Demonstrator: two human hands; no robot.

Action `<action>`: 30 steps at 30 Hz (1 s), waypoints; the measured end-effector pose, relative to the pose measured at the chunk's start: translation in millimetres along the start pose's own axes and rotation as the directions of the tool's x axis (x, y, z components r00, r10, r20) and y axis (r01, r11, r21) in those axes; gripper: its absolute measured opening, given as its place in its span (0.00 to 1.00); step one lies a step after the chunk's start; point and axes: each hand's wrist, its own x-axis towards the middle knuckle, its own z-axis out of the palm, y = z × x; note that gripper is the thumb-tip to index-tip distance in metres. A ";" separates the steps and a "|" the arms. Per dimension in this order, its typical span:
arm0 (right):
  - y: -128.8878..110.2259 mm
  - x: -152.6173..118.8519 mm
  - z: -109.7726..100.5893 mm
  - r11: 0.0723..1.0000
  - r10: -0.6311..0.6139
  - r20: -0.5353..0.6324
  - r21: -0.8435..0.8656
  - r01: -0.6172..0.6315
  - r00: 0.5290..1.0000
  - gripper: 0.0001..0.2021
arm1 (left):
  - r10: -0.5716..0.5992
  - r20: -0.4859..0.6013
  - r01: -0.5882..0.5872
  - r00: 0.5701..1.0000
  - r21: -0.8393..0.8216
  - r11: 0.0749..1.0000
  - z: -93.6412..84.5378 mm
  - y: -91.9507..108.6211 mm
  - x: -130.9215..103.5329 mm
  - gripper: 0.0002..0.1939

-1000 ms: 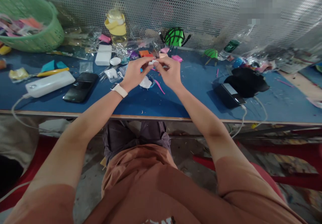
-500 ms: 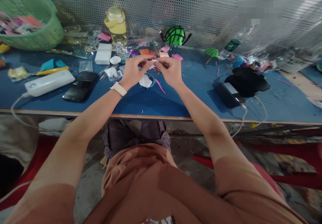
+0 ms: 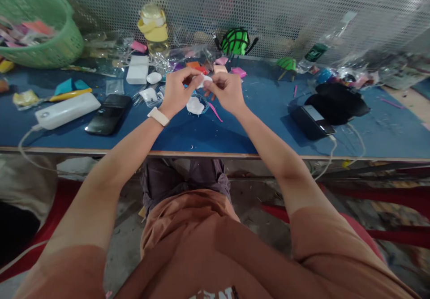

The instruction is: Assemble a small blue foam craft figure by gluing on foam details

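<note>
Over the blue table (image 3: 215, 138), my left hand (image 3: 179, 89) and my right hand (image 3: 229, 92) meet, fingertips close together. Between them is a small white piece of modelling clay (image 3: 204, 81), pinched by the thumb and fingers of both hands and partly covered by them. Just below lies a flattened white lump (image 3: 195, 106) on clear plastic. A thin pink stick-like tool (image 3: 215, 112) rests beside it, under my right hand. Orange, red and pink pieces (image 3: 239, 71) lie behind my fingers. A white rounded piece (image 3: 153, 78) sits left of my left hand.
To the left are a black phone (image 3: 109, 114), a white power bank (image 3: 67, 110) and a green basket (image 3: 69, 35). A yellow-topped bottle (image 3: 153, 30) and a green-and-black figure (image 3: 235, 41) stand at the back. On the right are a dark box (image 3: 311, 122) with a cable and a clear bottle (image 3: 316, 53).
More of the white piece shows between my fingertips now, and my right fingers have shifted around it. The whole view has moved slightly.
</note>
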 end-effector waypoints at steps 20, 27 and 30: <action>10.7 5.1 1.0 0.994 -0.106 -0.122 -0.029 0.103 0.987 0.35 | -0.027 0.139 0.031 0.990 -0.024 0.999 2.2 1.5 -4.9 0.30; 7.9 4.2 0.1 0.993 -0.114 -0.122 -0.011 0.113 0.986 0.35 | -0.038 0.180 0.038 0.983 0.003 0.999 -0.6 11.0 -2.6 0.29; 2.3 1.0 2.1 0.992 -0.123 -0.108 -0.031 0.120 0.987 0.36 | -0.027 0.201 0.025 0.979 0.012 1.000 -1.2 14.2 -2.4 0.27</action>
